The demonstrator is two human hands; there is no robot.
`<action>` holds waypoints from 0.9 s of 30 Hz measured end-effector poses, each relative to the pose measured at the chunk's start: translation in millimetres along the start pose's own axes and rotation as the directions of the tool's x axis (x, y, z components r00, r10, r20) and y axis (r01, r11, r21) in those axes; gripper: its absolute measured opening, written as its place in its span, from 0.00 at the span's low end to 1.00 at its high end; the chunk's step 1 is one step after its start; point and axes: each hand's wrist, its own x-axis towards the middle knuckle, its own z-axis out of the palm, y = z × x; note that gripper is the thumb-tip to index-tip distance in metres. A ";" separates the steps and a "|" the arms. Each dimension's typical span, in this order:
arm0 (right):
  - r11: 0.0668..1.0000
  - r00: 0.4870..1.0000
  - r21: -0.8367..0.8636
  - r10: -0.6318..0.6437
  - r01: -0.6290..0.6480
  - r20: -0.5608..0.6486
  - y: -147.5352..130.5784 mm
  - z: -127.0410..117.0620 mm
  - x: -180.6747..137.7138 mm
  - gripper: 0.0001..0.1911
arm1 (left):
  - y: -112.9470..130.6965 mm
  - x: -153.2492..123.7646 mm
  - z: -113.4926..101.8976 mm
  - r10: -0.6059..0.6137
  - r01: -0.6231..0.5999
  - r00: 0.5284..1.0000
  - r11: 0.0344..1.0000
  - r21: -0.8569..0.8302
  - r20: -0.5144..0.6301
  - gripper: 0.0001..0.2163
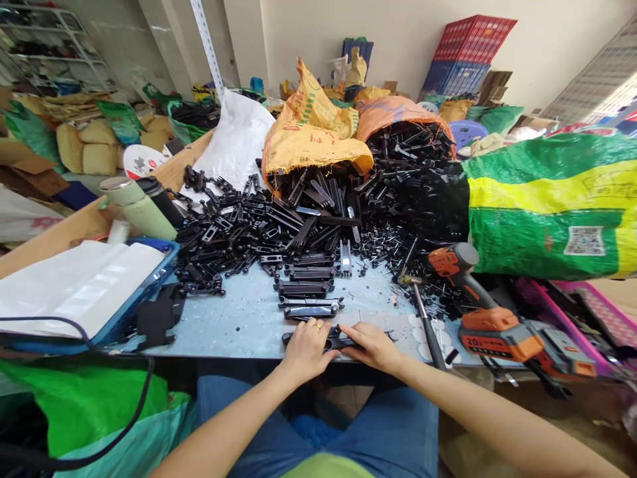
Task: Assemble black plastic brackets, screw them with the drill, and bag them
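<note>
At the table's front edge, my left hand (309,346) is closed over the left part of a black bar-shaped part (337,339) with rounded ends. My right hand (374,345) grips the same part farther right, thumb and fingers against it. The part lies low at the tabletop, and the fingers hide much of it. Just beyond my hands, several similar black bar-shaped assemblies (304,287) lie in a row running away from me. A hammer (428,325) rests to the right of my right hand, beside a cordless drill (490,318).
Heaped black parts (233,229) cover the table's back, spilling from a yellow sack (318,149) and an orange sack (403,119). Small screws (381,247) lie scattered. A green-yellow sack (547,206) stands right. Leftward are a blue tray (172,255) and a green flask (137,207).
</note>
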 end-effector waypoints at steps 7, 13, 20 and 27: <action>0.995 0.990 -0.031 -0.089 0.093 0.107 6.5 -8.0 4.4 0.23 | -1.6 -1.3 0.1 0.040 -0.040 0.999 0.999 0.014 0.002 0.20; 0.997 0.994 -0.052 -0.047 0.053 0.103 -0.6 -6.3 3.5 0.24 | 4.2 -2.2 -0.5 0.022 -0.022 1.000 1.000 0.012 -0.006 0.17; 0.986 0.983 -0.104 -0.112 0.128 0.147 1.8 -10.9 5.2 0.23 | 8.4 -8.5 -4.7 0.012 -0.011 0.999 1.000 0.027 -0.035 0.19; 0.941 0.988 -0.332 0.109 -0.066 0.112 9.0 -21.5 0.5 0.28 | -5.6 -20.7 -18.5 0.088 -0.076 0.995 0.975 0.207 -0.052 0.21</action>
